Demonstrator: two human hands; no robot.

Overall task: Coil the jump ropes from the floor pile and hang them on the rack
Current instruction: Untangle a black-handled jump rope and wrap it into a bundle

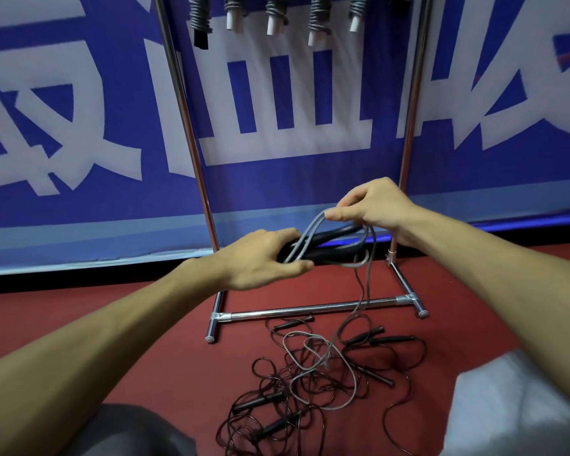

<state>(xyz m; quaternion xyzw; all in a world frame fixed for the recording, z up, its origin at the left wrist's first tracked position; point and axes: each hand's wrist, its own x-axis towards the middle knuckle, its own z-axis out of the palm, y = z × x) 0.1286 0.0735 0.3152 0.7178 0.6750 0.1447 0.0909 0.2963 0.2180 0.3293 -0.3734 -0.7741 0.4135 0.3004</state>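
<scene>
My left hand (260, 258) grips the two black handles (329, 240) of a grey jump rope, held side by side and pointing right. My right hand (372, 204) pinches a loop of that grey rope (305, 240) just above the handles. The rope's free length hangs down from my hands to the floor pile (313, 383), a tangle of dark ropes with black handles on the red floor. The chrome rack (310, 311) stands right behind the pile. Several coiled ropes (275, 14) hang from its top.
A blue banner (79, 126) with big white characters covers the wall behind the rack. The rack's two uprights (191, 143) flank my hands. My knees, in dark and light grey cloth (514, 413), fill the bottom corners.
</scene>
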